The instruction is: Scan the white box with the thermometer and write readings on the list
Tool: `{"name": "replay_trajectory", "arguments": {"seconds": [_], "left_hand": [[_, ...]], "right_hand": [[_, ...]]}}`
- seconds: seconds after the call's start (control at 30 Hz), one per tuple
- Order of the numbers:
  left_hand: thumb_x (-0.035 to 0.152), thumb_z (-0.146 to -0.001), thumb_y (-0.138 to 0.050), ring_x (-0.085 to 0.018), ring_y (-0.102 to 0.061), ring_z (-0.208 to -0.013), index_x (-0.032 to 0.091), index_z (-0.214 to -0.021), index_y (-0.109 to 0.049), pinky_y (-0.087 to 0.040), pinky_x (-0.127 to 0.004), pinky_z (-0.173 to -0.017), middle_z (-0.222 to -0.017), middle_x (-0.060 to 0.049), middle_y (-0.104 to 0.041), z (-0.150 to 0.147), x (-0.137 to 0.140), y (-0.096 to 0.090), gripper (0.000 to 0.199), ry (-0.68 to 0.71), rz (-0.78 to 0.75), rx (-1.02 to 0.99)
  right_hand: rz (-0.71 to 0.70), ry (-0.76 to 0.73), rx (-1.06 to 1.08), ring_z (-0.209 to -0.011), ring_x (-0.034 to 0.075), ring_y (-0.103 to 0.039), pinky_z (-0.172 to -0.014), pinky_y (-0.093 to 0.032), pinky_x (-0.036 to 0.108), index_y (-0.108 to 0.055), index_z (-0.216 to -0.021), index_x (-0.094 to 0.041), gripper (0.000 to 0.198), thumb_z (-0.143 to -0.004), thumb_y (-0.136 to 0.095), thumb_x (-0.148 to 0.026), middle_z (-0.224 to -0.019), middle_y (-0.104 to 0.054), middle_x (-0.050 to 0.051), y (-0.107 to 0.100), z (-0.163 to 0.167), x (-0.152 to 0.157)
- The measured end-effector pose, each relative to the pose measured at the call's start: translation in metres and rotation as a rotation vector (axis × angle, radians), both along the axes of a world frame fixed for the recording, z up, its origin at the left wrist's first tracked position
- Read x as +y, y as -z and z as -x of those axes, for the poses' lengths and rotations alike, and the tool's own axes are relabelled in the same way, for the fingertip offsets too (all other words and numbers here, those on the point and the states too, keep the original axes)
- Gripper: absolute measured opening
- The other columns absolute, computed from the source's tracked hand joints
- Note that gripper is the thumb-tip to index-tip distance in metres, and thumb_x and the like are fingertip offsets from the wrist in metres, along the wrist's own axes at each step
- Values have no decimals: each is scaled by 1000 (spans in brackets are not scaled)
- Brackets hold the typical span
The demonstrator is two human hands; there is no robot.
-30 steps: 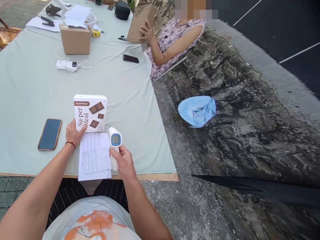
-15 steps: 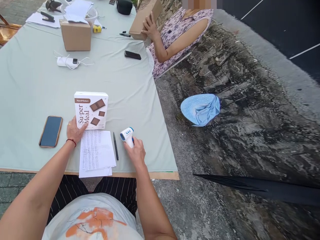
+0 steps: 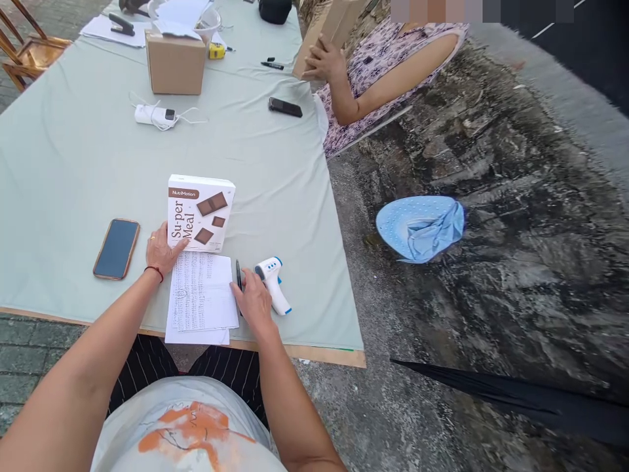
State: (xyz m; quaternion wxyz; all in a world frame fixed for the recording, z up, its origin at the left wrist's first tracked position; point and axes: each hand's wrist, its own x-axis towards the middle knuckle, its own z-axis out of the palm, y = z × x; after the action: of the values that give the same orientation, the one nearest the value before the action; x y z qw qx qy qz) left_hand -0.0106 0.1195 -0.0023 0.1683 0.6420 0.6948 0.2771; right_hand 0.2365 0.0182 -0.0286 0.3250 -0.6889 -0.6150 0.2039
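Note:
My left hand point(image 3: 164, 249) grips the lower left corner of a white meal box point(image 3: 202, 213) printed with brown bars, its thumb on the front. The box stands tilted back on the table, behind handwritten paper sheets point(image 3: 206, 298). My right hand point(image 3: 254, 300) is closed around a dark pen point(image 3: 238, 272) that lies beside the sheets; the thumb is on its left and fingers on its right. Just right of that hand, a white and blue infrared thermometer point(image 3: 275, 288) lies on the cloth.
A smartphone point(image 3: 116, 249) lies left on the cloth-covered table point(image 3: 285, 210). Farther back are a white corded device point(image 3: 154, 115), a cardboard box point(image 3: 175, 64), a black phone point(image 3: 285, 107) and a stapler point(image 3: 121, 25). Another person's hand point(image 3: 327, 60) holds a carton. A blue hat point(image 3: 420, 229) lies on the ground.
My right hand has let go of the thermometer, now on the table, and moved left onto the pen. My left hand stays on the meal box. The whole view has shifted slightly.

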Motion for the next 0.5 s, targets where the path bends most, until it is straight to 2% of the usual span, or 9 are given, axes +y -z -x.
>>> {"name": "replay_trajectory", "arguments": {"seconds": [0.1,0.2,0.33,0.4,0.5], "left_hand": [[60,-84,-57,-35,-54,-116,16,-137,-46,-43,-49,-98,-122,-15,-63,-1,-2,0,70,21,-7,-18],[60,-81,-62,-34,-54,-116,17,-139,-42,-43,-48,-98,-124,-14,-62,-1,-3,1,76,41,-29,-41],[55,-79,-64,-35,-51,-123,18,-144,-35,-42,-50,-102,-132,-14,-58,-1,-3,2,80,66,-21,-48],[52,-82,-61,-35,-50,-127,18,-144,-35,-41,-51,-103,-134,-15,-57,-2,-1,2,76,87,-11,-39],[47,-83,-60,-35,-49,-128,16,-141,-38,-41,-51,-105,-134,-16,-57,-1,2,0,69,110,-6,-41]], "right_hand": [[14,-34,61,-78,21,-55,-78,-47,37,-66,-118,-20,40,-85,-46,-29,-88,-64,7,1,0,5],[-14,-46,229,-80,20,-57,-82,-48,38,-68,-115,-20,40,-87,-41,-29,-87,-63,6,-2,-8,5],[-19,-33,477,-86,19,-58,-86,-48,37,-62,-123,-20,43,-83,-51,-32,-94,-62,5,-6,-13,-5],[-14,-12,558,-82,18,-57,-84,-48,36,-61,-120,-21,42,-81,-59,-36,-92,-61,4,-9,-9,-11],[-23,19,670,-70,15,-52,-74,-47,33,-64,-106,-22,32,-84,-59,-45,-76,-56,-1,-15,3,-17]]}}
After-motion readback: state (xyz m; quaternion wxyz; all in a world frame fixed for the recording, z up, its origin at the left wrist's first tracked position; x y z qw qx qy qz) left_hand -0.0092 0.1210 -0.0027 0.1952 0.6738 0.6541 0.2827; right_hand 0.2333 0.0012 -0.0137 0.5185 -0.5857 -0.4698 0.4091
